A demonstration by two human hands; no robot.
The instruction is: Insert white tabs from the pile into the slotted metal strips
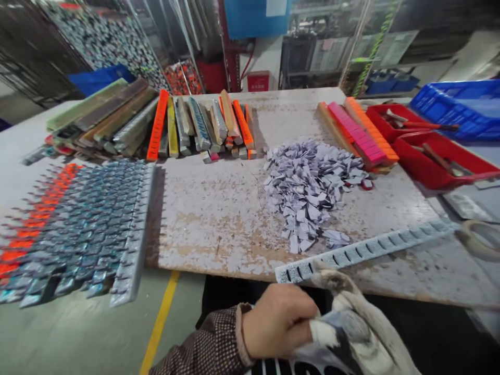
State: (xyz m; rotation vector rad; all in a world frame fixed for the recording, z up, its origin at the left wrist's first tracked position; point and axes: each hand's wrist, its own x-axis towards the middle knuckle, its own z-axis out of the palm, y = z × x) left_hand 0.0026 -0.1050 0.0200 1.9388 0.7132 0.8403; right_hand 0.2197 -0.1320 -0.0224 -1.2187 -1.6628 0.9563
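Observation:
My bare left hand [279,317], in a checked brown sleeve, is closed at the lower middle, its fingertips against whitish material. My right hand [363,317] wears a soiled white glove and curls beside it; what lies between the hands is blurred. Just beyond them, a long pale strip with dark slots [363,252] lies slanted along the table's front edge, its near end by the gloved fingers. A heap of small pale lilac pieces [308,182] is spread behind the strip.
Slotted grey and orange strips [89,224] stand in rows at the left. Stacked bars [117,114] lie behind them. Pink and orange bars [359,133], red trays [441,161], a blue crate [461,109] and a tape roll [482,237] are at the right of the worn table [211,213].

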